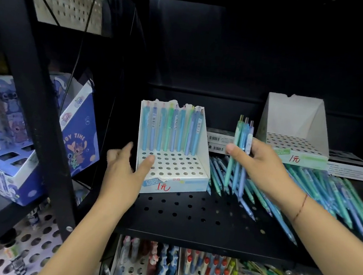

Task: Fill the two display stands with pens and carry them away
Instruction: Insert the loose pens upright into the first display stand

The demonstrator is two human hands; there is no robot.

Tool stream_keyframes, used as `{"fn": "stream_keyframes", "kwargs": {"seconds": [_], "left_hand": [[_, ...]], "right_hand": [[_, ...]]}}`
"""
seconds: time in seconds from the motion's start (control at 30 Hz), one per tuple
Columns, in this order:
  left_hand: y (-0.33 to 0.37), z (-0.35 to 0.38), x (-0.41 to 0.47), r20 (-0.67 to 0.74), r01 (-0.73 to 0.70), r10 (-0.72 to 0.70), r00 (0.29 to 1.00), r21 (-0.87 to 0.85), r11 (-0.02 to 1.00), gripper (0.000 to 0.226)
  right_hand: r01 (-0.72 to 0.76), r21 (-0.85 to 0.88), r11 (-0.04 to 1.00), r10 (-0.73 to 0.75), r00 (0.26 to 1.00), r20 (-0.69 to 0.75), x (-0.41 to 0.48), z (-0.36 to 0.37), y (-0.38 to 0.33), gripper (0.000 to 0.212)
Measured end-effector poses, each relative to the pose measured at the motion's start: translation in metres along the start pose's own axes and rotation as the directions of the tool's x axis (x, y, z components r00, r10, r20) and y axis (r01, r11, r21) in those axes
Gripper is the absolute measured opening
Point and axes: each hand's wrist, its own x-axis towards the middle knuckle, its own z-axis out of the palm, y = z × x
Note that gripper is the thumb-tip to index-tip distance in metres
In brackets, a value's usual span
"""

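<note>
A white display stand (178,180) with a holed base stands on the black shelf, its back row holding several blue and green pens (170,129). My left hand (124,171) grips its left wall, thumb on the holed base. My right hand (261,166) holds three pens (238,164) upright to the right of that stand. A second white display stand (293,138) with no pens in it sits at the back right. Many loose blue and green pens (318,196) lie in a pile on the shelf under and behind my right hand.
The black perforated shelf (189,215) has bare room at the front. Flat boxes (218,141) lie between the stands, another (353,168) at far right. A slanted black post (38,98) and blue cartoon boxes (17,141) are left. Pen racks (183,273) fill the shelf below.
</note>
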Motion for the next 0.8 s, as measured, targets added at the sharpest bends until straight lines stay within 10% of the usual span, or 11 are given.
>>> {"fn": "stream_keyframes", "kwargs": {"seconds": [0.17, 0.33, 0.8], "left_hand": [[0.040, -0.003, -0.026, 0.037, -0.411, 0.413, 0.910, -0.044, 0.911, 0.061], [0.064, 0.009, -0.034, 0.396, -0.123, 0.297, 0.869, -0.409, 0.904, 0.031], [0.033, 0.007, -0.017, 0.017, -0.143, 0.153, 0.988, -0.261, 0.955, 0.028]], "right_hand": [[-0.007, 0.222, 0.975, -0.017, 0.994, 0.106, 0.014, 0.013, -0.035, 0.030], [0.078, 0.304, 0.950, -0.141, 0.971, 0.191, 0.024, 0.044, -0.058, 0.038], [0.070, 0.160, 0.985, -0.065, 0.997, -0.035, 0.083, 0.057, -0.055, 0.034]]}}
